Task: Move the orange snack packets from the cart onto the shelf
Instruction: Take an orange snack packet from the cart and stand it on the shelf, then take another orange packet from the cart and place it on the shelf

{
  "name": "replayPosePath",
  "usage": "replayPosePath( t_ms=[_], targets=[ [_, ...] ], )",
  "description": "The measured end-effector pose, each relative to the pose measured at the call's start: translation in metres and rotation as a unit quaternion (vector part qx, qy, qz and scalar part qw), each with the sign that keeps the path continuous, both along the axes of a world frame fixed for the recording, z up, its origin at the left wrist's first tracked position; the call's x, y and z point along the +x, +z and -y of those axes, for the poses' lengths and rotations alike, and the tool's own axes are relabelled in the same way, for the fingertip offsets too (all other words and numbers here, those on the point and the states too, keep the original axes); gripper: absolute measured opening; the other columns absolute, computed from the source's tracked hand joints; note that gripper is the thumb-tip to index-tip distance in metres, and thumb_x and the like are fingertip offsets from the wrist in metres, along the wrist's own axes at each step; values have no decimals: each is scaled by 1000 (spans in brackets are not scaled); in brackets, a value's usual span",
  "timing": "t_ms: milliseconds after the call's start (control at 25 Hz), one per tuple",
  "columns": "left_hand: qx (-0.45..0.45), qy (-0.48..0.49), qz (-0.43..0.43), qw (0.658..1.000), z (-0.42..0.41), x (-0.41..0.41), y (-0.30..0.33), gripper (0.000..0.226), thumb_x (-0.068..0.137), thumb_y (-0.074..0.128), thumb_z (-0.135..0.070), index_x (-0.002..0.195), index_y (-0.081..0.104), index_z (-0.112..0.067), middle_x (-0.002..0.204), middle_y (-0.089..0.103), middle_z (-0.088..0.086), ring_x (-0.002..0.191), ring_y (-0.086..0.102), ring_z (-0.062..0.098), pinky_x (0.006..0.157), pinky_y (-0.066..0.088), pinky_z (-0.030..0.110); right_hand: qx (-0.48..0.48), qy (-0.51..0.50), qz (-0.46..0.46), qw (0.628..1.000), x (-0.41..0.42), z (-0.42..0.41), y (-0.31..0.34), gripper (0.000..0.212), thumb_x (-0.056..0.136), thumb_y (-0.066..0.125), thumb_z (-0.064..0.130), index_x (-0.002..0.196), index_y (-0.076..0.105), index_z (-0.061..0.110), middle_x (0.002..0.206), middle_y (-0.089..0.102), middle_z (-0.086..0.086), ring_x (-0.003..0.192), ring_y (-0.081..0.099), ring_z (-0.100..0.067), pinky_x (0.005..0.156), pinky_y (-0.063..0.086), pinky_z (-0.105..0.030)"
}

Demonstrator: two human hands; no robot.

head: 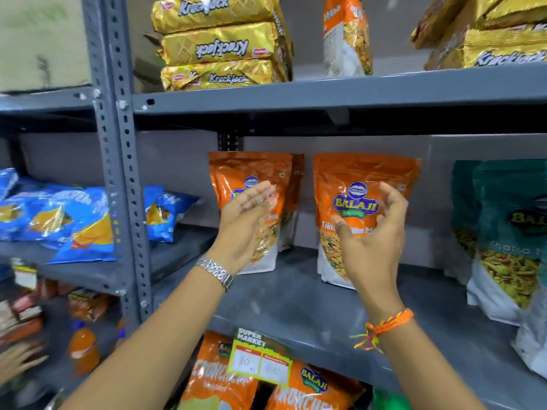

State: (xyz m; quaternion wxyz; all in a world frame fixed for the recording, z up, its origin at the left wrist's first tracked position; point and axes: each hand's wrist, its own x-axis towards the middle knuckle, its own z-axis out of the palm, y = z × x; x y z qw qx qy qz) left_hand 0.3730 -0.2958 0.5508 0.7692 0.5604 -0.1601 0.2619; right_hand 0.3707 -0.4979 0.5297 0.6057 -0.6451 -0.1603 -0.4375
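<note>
Two orange Balaji snack packets stand upright on the grey middle shelf (296, 303). The left packet (233, 170) has another orange packet right behind it. The right packet (358, 173) stands about a hand's width away. My left hand (245, 220) is open, palm up, in front of the left packet. My right hand (373, 241) is open with curled fingers in front of the right packet, holding nothing. I cannot tell whether either hand touches a packet. The cart is out of view.
Gold Krackjack packs (219, 45) and one orange packet (346, 34) sit on the shelf above. Green Balaji packets (509, 232) stand at the right, blue packets (74, 220) at the left. Orange Crunchex bags (216, 377) and a price tag (260, 359) are below. Another person's hand (17, 359) shows lower left.
</note>
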Motion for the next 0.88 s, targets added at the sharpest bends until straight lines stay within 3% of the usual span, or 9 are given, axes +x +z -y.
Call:
replayPosePath(
  t_ms=[120,320,440,600,720,800,880],
  targets=[
    [-21,39,10,999,-40,-46,-13,33,82,71,-9,113,71,-20,116,77,-5,120,67,15,98,54,25,-31,73,5,997,-25,-53,-18,77,79,83,8,146,44,11,148,52,-5,140,49,-21,117,41,-47],
    [-55,138,-15,989,-116,-117,-60,32,88,63,1,116,70,-15,117,77,-1,126,64,22,107,50,26,-77,221,-30,972,-62,-140,-64,67,84,77,17,145,48,18,146,55,4,138,50,-9,118,37,-26],
    [-88,204,-42,974,-165,-168,-95,33,83,66,-3,114,71,-13,111,79,-3,116,69,18,106,51,28,-137,307,-80,938,-88,-194,-101,65,90,76,17,148,46,21,152,51,7,142,46,-7,117,31,-16],
    [-132,300,-118,937,-227,-232,-165,30,96,56,5,116,70,-14,108,79,-5,107,71,15,103,48,34,-197,380,-139,893,-122,-260,-160,63,86,79,10,143,53,13,142,57,5,130,50,-4,112,35,-14],
    [-180,353,-179,901,-255,-277,-232,29,96,54,6,113,71,-12,102,81,-5,96,74,7,95,53,24,-256,421,-188,850,-143,-297,-222,61,86,79,10,141,54,10,134,56,6,117,49,8,99,30,4],
    [-228,390,-235,860,-266,-308,-286,30,99,53,4,124,66,-6,109,77,0,99,72,10,94,54,21,-294,445,-239,812,-154,-314,-271,59,87,78,10,140,52,8,134,57,4,117,55,8,100,35,-1],
    [-275,419,-292,815,-275,-340,-345,32,100,51,3,130,60,-5,115,71,5,101,68,13,94,53,21,-333,468,-306,759,-166,-331,-326,61,86,78,8,141,50,7,141,58,-3,132,56,-15,112,44,-30]
  ],
)
